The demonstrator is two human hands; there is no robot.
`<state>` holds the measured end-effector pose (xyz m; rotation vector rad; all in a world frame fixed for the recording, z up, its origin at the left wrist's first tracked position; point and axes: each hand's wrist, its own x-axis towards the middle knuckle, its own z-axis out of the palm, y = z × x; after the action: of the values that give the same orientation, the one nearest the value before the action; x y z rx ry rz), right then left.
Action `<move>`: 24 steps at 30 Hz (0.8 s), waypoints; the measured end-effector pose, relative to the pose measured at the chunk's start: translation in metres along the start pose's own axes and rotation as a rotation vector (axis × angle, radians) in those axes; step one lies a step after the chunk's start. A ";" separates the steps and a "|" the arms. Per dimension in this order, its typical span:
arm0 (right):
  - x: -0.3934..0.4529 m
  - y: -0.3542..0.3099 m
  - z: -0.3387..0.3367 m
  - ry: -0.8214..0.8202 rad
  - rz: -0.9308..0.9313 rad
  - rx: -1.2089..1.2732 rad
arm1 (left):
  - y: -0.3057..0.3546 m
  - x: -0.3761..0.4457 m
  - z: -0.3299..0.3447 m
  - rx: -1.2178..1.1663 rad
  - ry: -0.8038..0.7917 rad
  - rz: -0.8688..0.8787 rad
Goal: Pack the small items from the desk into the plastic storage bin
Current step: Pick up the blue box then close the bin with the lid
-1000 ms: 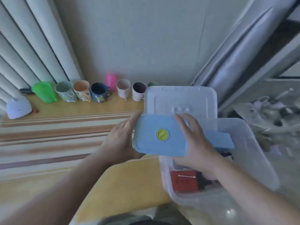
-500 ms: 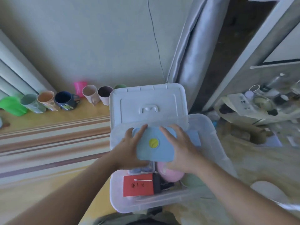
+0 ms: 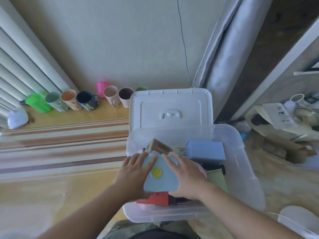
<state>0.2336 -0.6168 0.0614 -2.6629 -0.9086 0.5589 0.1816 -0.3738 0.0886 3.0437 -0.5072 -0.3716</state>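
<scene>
A clear plastic storage bin stands in front of me at the desk's right end, its white lid leaning upright behind it. Inside the bin I hold a light blue flat case with a yellow round button. My left hand grips its left edge and my right hand its right side. Under and around it lie a red packet, a blue box, a brown block, a green card and dark items.
A row of cups stands along the wall at the back of the wooden desk, with a green cup and a white object at far left. A striped cloth covers the desk's middle. Clutter fills the right.
Both hands carried the blue case from above the desk edge over the bin and lowered it down among the items inside. The view swung right.
</scene>
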 end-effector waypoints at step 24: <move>0.076 0.160 -0.175 0.149 0.379 0.040 | -0.160 0.139 -0.048 -0.011 -0.019 -0.299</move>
<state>0.4500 -0.7139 0.1370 -2.8083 -0.3474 0.4426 0.3714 -0.2680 0.0923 3.1094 -0.0477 -0.4102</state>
